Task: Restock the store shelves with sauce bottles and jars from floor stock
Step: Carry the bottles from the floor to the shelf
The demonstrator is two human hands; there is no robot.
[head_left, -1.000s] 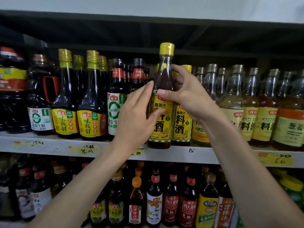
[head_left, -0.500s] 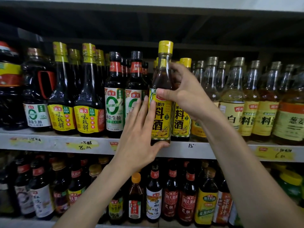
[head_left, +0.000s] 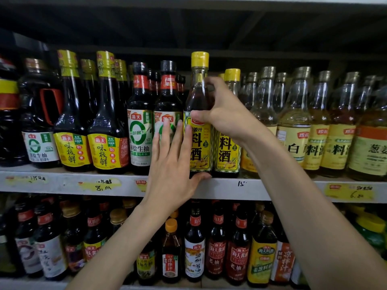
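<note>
Store shelving fills my head-camera view, two tiers packed tight with sauce bottles. On the upper shelf, whose pale front edge carries yellow price stickers with handwritten numbers, I see a cooking wine bottle standing upright at the very front, near the middle of the row. It has a yellow cap, a clear neck showing brown liquid, and a yellow label with large dark characters.

The right hand grips this bottle at its shoulder. Its thumb lies across the front, on the top edge of the label, and the other fingers curl round the neck from the right and behind.

The left hand is flat and unclenched, palm toward the shelf, its fingers straight and pointing up. The finger nearest the bottle touches the left edge of the label. The other fingers lie over the label of a dark soy sauce bottle just beside it. The left thumb stretches sideways along the shelf lip, right beneath the bottle's base. I cannot tell whether the base rests fully on the shelf or partly on the thumb.

Just to the right stands a matching yellow-capped bottle, partly hidden by the right wrist. Beyond it are pale bottles with metallic caps. To the left are dark bottles with yellow neck wraps. More dark bottles crowd the lower shelf.
</note>
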